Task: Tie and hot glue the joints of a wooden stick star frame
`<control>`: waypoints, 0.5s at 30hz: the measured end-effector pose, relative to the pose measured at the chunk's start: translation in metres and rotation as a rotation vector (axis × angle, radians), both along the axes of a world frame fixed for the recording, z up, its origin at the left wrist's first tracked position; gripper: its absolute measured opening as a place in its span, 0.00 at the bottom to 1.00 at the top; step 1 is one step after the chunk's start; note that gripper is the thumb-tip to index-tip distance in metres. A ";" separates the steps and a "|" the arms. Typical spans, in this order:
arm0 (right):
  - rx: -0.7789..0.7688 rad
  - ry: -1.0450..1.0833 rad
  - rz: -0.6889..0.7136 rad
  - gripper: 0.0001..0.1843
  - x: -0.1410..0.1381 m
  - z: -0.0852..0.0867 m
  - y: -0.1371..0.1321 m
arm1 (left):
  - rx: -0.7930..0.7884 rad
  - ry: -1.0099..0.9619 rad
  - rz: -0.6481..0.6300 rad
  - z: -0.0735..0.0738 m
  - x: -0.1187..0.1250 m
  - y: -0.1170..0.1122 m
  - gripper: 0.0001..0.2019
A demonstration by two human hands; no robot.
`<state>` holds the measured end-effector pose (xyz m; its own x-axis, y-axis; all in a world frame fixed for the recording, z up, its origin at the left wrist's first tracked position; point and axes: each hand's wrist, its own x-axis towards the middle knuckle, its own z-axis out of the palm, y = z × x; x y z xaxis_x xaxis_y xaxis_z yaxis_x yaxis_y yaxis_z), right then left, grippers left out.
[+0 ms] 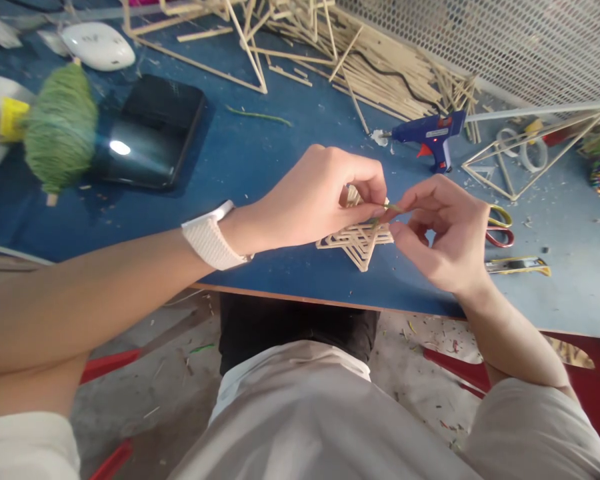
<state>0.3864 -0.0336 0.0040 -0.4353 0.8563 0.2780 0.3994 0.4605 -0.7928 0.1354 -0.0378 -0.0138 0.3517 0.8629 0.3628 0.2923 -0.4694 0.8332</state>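
Observation:
A small star made of thin wooden sticks (356,241) is held just above the near edge of the blue table (260,153). My left hand (314,197), with a white band at the wrist, is closed over the star's top. My right hand (445,233) is beside it on the right, its thumb and forefinger pinched on a thin green strand (391,209) that runs between the two hands at the star. The star's upper part is hidden behind my left fingers.
A blue glue gun (430,135) lies behind my hands. Scissors (500,227) and a yellow cutter (519,266) lie to the right. A green yarn spool (60,130), a black case (150,130), stick piles (380,67) and a stick frame (525,157) sit farther back.

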 end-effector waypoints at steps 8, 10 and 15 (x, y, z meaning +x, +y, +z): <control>0.012 -0.009 -0.071 0.17 -0.002 -0.009 0.001 | -0.008 -0.001 -0.002 -0.001 0.000 0.000 0.07; 0.002 -0.006 -0.063 0.17 -0.002 -0.007 0.002 | -0.013 0.006 0.002 -0.001 0.000 0.001 0.08; 0.028 -0.009 -0.050 0.13 -0.001 -0.001 0.003 | -0.033 0.024 0.014 0.000 0.000 0.001 0.09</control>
